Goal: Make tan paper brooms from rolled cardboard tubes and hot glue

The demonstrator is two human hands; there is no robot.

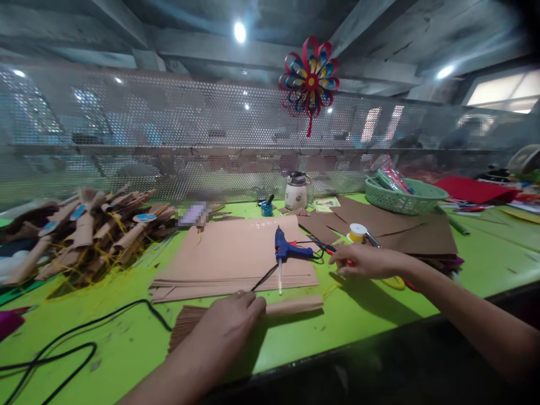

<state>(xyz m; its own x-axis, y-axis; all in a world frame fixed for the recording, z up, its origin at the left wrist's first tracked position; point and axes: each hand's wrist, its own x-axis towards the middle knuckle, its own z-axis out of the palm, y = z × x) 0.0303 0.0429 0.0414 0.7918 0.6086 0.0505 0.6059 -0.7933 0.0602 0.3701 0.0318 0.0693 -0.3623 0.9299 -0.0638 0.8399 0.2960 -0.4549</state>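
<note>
My left hand [232, 323] is closed over a roll of brown paper [295, 305] near the table's front edge; its pleated, fanned end [185, 323] sticks out to the left. Slightly above the table at the right, my right hand [365, 261] has its fingers closed on a slim black tool with red handles [330, 249], its exact kind unclear. Between the hands a blue glue gun [291, 247] rests on a stack of tan paper sheets [228, 247], a clear glue stick [280, 275] by it. Just beyond my right hand stands a spool of yellow thread [356, 233].
Finished-looking paper rolls with yellow strings [101, 225] pile up at the left, above a black cable [84, 326]. Behind are a bottle [296, 191], a small blue jar [266, 208] and a green basket [405, 197]. Dark brown sheets [413, 233] lie right. A perforated metal screen [189, 124] borders the back.
</note>
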